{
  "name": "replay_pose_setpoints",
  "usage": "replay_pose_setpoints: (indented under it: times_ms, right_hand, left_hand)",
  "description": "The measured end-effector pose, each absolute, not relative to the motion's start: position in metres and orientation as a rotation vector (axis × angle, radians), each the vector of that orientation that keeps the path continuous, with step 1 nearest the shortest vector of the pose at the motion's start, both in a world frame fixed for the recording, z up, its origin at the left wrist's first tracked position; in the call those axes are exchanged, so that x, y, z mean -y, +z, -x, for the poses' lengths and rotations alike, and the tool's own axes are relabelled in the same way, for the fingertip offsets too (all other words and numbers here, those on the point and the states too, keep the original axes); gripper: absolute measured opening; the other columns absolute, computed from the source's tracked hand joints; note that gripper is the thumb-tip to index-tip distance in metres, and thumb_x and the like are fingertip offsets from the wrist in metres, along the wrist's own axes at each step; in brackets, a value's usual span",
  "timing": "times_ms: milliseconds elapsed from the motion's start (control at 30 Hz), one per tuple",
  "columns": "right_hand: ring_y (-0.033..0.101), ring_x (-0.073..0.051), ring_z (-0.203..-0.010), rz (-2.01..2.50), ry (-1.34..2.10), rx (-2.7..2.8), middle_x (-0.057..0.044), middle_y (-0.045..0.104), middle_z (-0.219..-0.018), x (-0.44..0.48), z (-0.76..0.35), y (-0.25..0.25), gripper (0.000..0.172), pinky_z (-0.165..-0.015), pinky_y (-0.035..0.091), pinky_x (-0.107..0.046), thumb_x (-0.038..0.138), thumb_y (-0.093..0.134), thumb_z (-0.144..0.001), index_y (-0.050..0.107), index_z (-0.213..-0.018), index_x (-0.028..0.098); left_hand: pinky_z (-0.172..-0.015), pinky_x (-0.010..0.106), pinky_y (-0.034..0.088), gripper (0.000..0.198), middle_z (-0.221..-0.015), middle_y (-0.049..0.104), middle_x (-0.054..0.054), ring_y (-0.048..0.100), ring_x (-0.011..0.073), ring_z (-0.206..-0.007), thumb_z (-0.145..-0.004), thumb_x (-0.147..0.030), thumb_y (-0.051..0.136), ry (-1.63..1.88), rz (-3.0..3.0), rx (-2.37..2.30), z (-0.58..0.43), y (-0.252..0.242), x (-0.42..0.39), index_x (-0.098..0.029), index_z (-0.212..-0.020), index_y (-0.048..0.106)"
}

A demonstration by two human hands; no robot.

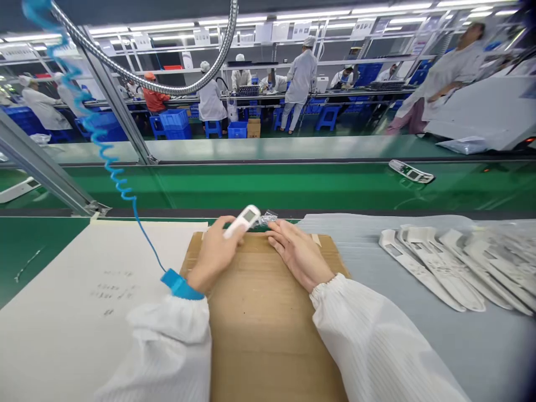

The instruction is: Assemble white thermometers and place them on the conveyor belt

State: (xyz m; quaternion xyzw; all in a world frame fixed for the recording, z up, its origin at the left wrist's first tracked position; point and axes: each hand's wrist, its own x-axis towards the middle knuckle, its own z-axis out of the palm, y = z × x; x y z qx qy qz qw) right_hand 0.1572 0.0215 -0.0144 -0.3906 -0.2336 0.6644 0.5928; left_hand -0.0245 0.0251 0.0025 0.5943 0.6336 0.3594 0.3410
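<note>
My left hand is closed around a white handheld device housing with a small dark display window at its upper end. It is held tilted above the far edge of a brown cardboard sheet. My right hand has its fingers stretched out, with nothing visible in them. Just beyond its fingertips lies a crumpled piece of clear plastic film; whether they touch cannot be made out. A blue wrist strap with a coiled cord circles my left wrist.
Several white plastic housings lie on a grey foam sheet at right. White paper covers the left. Behind runs a green conveyor carrying a device shell. A metal post and flexible hose stand ahead. People work beyond.
</note>
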Motion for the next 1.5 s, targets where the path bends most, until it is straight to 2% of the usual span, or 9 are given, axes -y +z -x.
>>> replay_pose_setpoints:
  times_ms: [67, 167, 267, 367, 533, 667, 833, 1100, 1500]
  right_hand:
    - [0.067, -0.013, -0.084, 0.931, 1.554, 0.541, -0.006, 0.074, -0.103, -0.020, -0.157, -0.015, 0.016, -0.081, 0.055, -0.026, 0.021, 0.080, -0.078, 0.071, -0.090, 0.018]
    - [0.066, -0.012, -0.078, 0.907, 1.572, 0.554, -0.005, 0.074, -0.098, -0.020, -0.158, -0.014, 0.018, -0.076, 0.055, -0.025, 0.019, 0.082, -0.074, 0.071, -0.089, 0.017]
    - [0.066, -0.011, -0.077, 0.886, 1.585, 0.547, -0.005, 0.074, -0.096, -0.020, -0.159, -0.014, 0.020, -0.075, 0.054, -0.024, 0.022, 0.082, -0.075, 0.070, -0.090, 0.017]
    - [0.066, -0.011, -0.077, 0.871, 1.596, 0.539, -0.005, 0.073, -0.097, -0.020, -0.161, -0.016, 0.023, -0.075, 0.053, -0.025, 0.023, 0.083, -0.072, 0.070, -0.090, 0.017]
    - [0.066, -0.012, -0.080, 0.818, 1.622, 0.557, -0.005, 0.073, -0.097, -0.022, -0.162, -0.022, 0.026, -0.077, 0.052, -0.027, 0.022, 0.085, -0.068, 0.071, -0.090, 0.018]
    - [0.066, -0.012, -0.083, 0.798, 1.645, 0.563, -0.004, 0.072, -0.102, -0.023, -0.163, -0.023, 0.032, -0.078, 0.051, -0.026, 0.014, 0.085, -0.062, 0.071, -0.091, 0.019]
    - [0.065, -0.013, -0.088, 0.782, 1.660, 0.601, -0.003, 0.071, -0.108, -0.022, -0.166, -0.023, 0.045, -0.082, 0.051, -0.027, 0.002, 0.081, -0.052, 0.072, -0.091, 0.021]
    - [0.063, -0.010, -0.088, 0.795, 1.667, 0.625, -0.001, 0.069, -0.103, -0.020, -0.166, -0.021, 0.040, -0.087, 0.048, -0.024, 0.003, 0.082, -0.055, 0.072, -0.089, 0.020]
    - [0.059, -0.009, -0.080, 0.850, 1.652, 0.672, -0.001, 0.070, -0.100, -0.018, -0.164, -0.018, 0.030, -0.080, 0.048, -0.025, 0.014, 0.086, -0.063, 0.072, -0.089, 0.019]
  left_hand:
    - [-0.051, 0.025, 0.044, 0.044, -0.087, 0.073, 0.008, 0.057, 0.0126, -0.053, -0.092, -0.035, 0.052, 0.979, -1.363, -1.722, 0.040, 0.008, -0.040, -0.017, -0.132, 0.051]
    - [-0.054, 0.025, 0.046, 0.049, -0.092, 0.072, 0.007, 0.061, 0.0139, -0.057, -0.088, -0.025, 0.051, 0.956, -1.432, -1.941, 0.068, 0.019, -0.074, -0.022, -0.137, 0.049]
    - [-0.068, 0.031, 0.051, 0.049, -0.097, 0.072, 0.008, 0.068, 0.0207, -0.076, -0.084, -0.016, 0.051, 0.899, -1.529, -2.129, 0.091, 0.028, -0.114, -0.024, -0.131, 0.056]
    - [-0.083, 0.038, 0.051, 0.055, -0.112, 0.069, 0.015, 0.067, 0.0295, -0.100, -0.073, -0.007, 0.058, 0.851, -1.560, -2.230, 0.105, 0.029, -0.142, -0.019, -0.126, 0.060]
    - [-0.094, 0.050, 0.046, 0.038, -0.111, 0.068, 0.021, 0.062, 0.0397, -0.111, -0.068, -0.007, 0.063, 0.786, -1.592, -2.336, 0.107, 0.021, -0.142, -0.013, -0.105, 0.067]
    - [-0.099, 0.046, 0.046, 0.026, -0.106, 0.069, 0.017, 0.064, 0.0347, -0.110, -0.078, -0.017, 0.062, 0.833, -1.657, -2.280, 0.089, 0.016, -0.112, -0.014, -0.104, 0.067]
    - [-0.095, 0.036, 0.050, 0.025, -0.110, 0.071, 0.010, 0.067, 0.0243, -0.103, -0.086, -0.028, 0.059, 0.890, -1.691, -2.053, 0.050, 0.003, -0.064, -0.017, -0.107, 0.067]
    - [-0.104, 0.049, 0.043, 0.019, -0.117, 0.065, 0.012, 0.058, 0.0290, -0.114, -0.091, -0.023, 0.049, 0.927, -2.097, -1.821, 0.009, -0.027, -0.023, -0.018, -0.101, 0.064]
    - [-0.100, 0.045, 0.046, 0.012, -0.107, 0.066, 0.010, 0.060, 0.0265, -0.108, -0.086, -0.019, 0.051, 1.100, -1.968, -1.816, 0.021, -0.025, -0.029, -0.019, -0.091, 0.062]
